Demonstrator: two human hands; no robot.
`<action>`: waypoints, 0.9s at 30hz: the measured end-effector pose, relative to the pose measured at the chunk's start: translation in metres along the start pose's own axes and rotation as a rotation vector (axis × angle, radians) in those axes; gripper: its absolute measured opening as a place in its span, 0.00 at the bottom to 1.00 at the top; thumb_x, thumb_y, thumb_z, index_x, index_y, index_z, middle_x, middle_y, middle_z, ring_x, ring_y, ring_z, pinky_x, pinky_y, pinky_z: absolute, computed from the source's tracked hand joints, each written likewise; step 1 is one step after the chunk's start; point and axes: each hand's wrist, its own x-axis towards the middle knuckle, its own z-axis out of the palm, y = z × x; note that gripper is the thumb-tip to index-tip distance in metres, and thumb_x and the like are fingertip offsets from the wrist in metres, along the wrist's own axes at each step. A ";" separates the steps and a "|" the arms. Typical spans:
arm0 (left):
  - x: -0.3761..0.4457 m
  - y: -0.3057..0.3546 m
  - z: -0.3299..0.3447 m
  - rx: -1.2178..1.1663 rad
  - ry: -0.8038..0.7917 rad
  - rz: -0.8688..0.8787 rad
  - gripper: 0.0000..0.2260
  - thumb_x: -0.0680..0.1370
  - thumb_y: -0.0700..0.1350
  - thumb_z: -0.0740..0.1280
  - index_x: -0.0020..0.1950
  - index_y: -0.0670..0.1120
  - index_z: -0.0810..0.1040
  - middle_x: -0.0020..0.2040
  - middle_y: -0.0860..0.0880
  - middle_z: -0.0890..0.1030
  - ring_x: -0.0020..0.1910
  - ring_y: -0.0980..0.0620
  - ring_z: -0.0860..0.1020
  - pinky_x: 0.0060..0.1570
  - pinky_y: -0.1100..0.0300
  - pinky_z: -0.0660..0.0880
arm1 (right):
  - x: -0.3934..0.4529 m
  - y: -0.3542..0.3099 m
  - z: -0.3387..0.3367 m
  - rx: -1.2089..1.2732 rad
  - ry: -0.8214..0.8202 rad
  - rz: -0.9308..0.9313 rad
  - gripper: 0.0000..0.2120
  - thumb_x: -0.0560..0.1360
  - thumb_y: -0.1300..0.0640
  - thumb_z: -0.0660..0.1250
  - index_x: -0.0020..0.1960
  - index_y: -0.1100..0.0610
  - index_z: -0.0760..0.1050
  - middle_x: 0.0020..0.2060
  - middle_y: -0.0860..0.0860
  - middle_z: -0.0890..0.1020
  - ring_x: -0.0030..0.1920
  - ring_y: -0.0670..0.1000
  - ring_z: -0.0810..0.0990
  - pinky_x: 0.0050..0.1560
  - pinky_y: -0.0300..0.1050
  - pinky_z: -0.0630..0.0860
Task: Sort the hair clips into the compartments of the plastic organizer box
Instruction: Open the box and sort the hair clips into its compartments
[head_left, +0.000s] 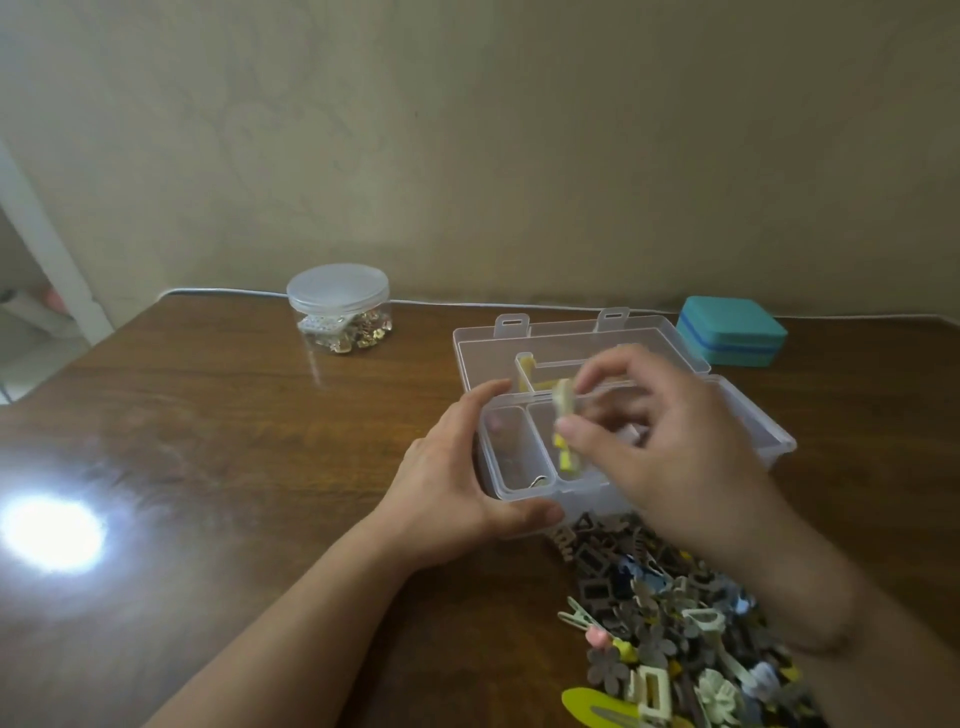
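Loose clip pile (691, 623) nearest on bench (234, 415); left hand (457, 483) grips box (737, 415) corner, right hand (670, 441) pinches pale yellow clip (563, 410) above second compartment; loose pinch risks dropping it into the wrong cell.

I see open table (218, 415) on the left; the clip pile (675, 623) crowds near right, jar (338, 312) stands far.
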 end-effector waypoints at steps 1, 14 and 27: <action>0.000 0.000 0.000 0.003 0.007 0.007 0.47 0.59 0.67 0.77 0.72 0.69 0.56 0.71 0.62 0.68 0.68 0.59 0.70 0.69 0.44 0.68 | 0.005 0.000 0.012 -0.033 0.012 -0.052 0.08 0.72 0.56 0.72 0.46 0.48 0.75 0.36 0.48 0.83 0.35 0.39 0.81 0.33 0.30 0.72; 0.000 0.000 -0.001 0.001 0.001 0.005 0.48 0.59 0.68 0.77 0.73 0.69 0.54 0.72 0.60 0.68 0.70 0.56 0.69 0.69 0.43 0.67 | -0.001 0.009 0.000 -0.430 -0.177 -0.259 0.07 0.75 0.49 0.64 0.45 0.47 0.81 0.40 0.39 0.80 0.49 0.41 0.76 0.48 0.37 0.73; 0.001 -0.002 0.001 -0.015 -0.010 -0.019 0.48 0.58 0.68 0.77 0.72 0.71 0.55 0.68 0.63 0.68 0.68 0.58 0.70 0.68 0.45 0.70 | -0.042 -0.003 0.010 -0.918 -0.505 -0.205 0.16 0.74 0.36 0.57 0.52 0.45 0.74 0.47 0.44 0.76 0.49 0.49 0.76 0.45 0.47 0.73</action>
